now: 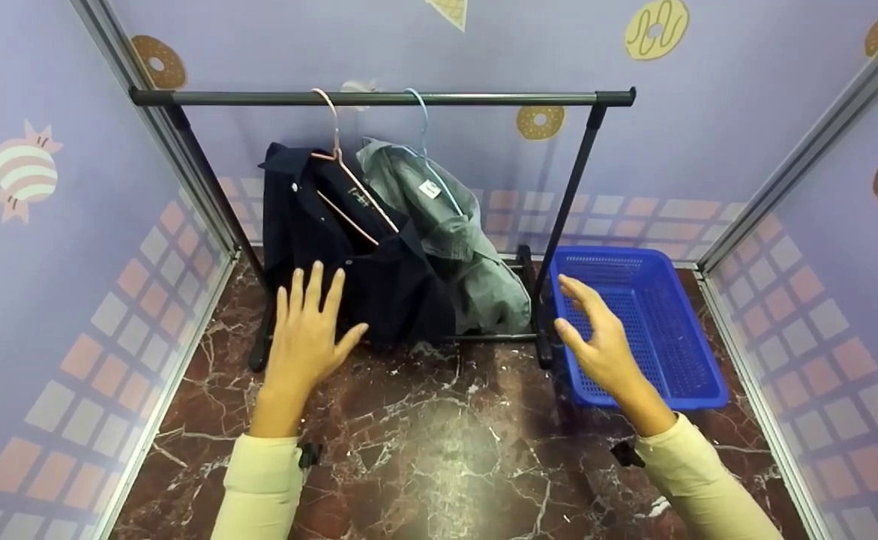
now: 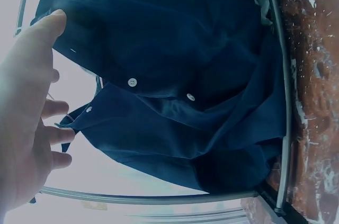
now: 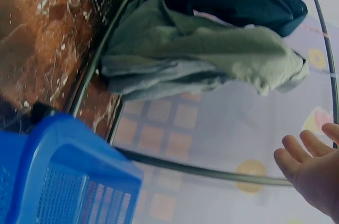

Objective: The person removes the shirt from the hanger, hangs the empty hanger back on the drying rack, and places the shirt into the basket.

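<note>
A dark navy buttoned shirt [image 1: 379,292] hangs on a pink hanger [image 1: 336,135] from the rack's top bar. Beside it on the right, a grey-green garment [image 1: 446,225] hangs from a light blue hanger [image 1: 423,124]. My left hand [image 1: 306,337] is spread in front of the navy shirt, holding nothing; the left wrist view shows white buttons [image 2: 132,82] down the shirt's front. Over the left rim of a blue plastic basket [image 1: 690,330] my right hand [image 1: 600,341] hovers with thumb and fingers apart and nothing between them.
The black clothes rack [image 1: 483,98] stands close to the back wall, its right leg beside the basket. Patterned lilac panels [image 1: 843,300] enclose the space on three sides. Underneath is a dark red marbled floor [image 1: 439,450].
</note>
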Tool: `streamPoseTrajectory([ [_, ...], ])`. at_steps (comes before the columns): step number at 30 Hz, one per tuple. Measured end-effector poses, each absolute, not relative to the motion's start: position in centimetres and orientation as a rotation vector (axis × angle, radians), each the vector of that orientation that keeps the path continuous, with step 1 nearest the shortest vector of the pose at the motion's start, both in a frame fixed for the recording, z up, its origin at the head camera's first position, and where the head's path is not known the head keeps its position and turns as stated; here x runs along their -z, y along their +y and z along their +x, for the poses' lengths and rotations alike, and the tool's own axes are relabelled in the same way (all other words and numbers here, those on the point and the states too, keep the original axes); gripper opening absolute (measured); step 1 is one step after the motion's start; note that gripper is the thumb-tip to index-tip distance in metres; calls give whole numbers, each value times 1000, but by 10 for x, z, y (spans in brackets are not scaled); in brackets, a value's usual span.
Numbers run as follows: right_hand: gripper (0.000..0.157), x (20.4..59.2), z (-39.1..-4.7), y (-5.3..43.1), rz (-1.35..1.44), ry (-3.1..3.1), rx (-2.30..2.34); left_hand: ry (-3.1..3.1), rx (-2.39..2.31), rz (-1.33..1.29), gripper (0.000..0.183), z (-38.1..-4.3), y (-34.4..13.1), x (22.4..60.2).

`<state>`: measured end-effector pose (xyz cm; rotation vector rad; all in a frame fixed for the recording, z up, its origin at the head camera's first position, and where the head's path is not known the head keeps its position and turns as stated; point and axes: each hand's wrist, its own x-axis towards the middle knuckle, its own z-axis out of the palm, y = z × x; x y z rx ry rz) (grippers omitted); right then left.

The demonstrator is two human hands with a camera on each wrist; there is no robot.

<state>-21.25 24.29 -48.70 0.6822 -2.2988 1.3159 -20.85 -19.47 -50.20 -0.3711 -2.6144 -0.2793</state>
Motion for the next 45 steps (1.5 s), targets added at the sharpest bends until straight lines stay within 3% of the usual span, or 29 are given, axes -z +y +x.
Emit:
streamPoseTrajectory([
  [14, 53, 469, -214, 200, 840, -2242, -1692, -2441, 394, -442, 76, -227, -197, 484],
  [27, 57, 443, -234, 150, 1054, -2201, -1483, -2374, 554, -435, 56, -235, -199, 475],
  [37, 57, 435, -247, 106, 936, -2178, -1605, -2334, 612, -432, 53, -245, -196, 461],
  [45, 56, 432, -262, 69, 675, -2233, -1729, -2321, 671, -416, 50, -252, -194, 445],
])
